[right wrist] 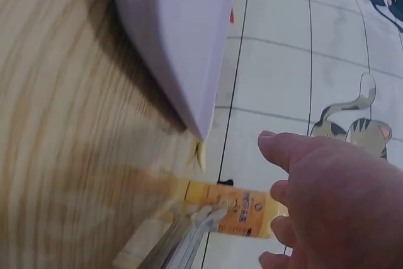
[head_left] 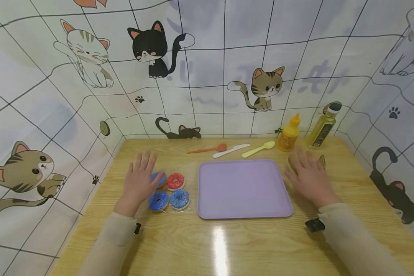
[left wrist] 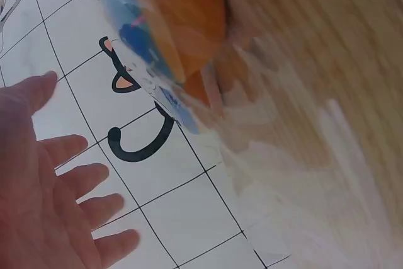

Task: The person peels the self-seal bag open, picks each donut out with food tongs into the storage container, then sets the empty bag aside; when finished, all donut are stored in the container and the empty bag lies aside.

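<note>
My left hand [head_left: 139,184] is spread with nothing in its grasp, beside the toy donuts at the table's left. One blue donut [head_left: 158,179] is partly covered by its thumb; near it lie a red donut [head_left: 175,181], a dark blue donut [head_left: 158,201] and a speckled blue donut [head_left: 179,199]. Clear plastic wrap shows close up in the left wrist view. To the right of the lilac tray [head_left: 243,191], my right hand [head_left: 310,176] has its fingers extended and holds nothing. A shiny long object [right wrist: 182,237] lies near it, mostly hidden by the hand in the head view.
Behind the tray lie an orange spoon [head_left: 210,148], a white knife [head_left: 231,150] and a yellow spoon [head_left: 258,149]. A yellow squeeze bottle [head_left: 288,136] and a dark-capped oil bottle [head_left: 322,128] stand at the back right. Cat-printed sheeting [head_left: 207,88] surrounds the wooden table [head_left: 179,245].
</note>
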A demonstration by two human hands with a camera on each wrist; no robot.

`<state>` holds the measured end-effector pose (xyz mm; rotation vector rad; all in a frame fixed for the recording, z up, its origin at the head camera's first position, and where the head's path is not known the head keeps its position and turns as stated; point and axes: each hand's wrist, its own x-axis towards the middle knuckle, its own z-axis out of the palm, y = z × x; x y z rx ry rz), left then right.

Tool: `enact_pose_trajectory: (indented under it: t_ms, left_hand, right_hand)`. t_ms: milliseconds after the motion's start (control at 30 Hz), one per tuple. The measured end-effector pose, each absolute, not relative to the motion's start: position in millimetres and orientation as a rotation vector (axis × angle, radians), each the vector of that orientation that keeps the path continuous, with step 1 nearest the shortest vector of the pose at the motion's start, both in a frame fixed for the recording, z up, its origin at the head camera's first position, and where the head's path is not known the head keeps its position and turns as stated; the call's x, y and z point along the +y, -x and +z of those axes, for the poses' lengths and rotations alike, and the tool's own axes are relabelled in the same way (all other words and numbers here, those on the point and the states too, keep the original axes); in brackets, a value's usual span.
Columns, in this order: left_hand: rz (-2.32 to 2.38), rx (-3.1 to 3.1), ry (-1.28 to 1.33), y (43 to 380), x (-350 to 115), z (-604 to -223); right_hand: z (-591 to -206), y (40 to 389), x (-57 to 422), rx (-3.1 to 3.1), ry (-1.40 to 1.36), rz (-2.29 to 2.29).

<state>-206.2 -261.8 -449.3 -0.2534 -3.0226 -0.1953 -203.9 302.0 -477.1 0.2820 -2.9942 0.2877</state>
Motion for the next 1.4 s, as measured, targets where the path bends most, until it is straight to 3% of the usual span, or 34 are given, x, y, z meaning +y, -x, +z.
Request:
enact_pose_trajectory:
  t_ms: [367,833,1400]
  left_hand:
    - [-0.187,-3.093,0.225,197.8,-285.1,-451.9]
    - [-0.536,-3.217,0.422,187.7,-341.1,-451.0]
    - [-0.708,-3.28,0.477,187.6,-346.0,-451.0]
  right_hand:
    - [-467.0,202.2,240.7,-2.873,-0.457,0.455]
    - [-475.0,194.2,145.4,-2.86,-0.775,0.608]
    - [-475.6,180.9,54.0,-2.783,-1.182,0.728]
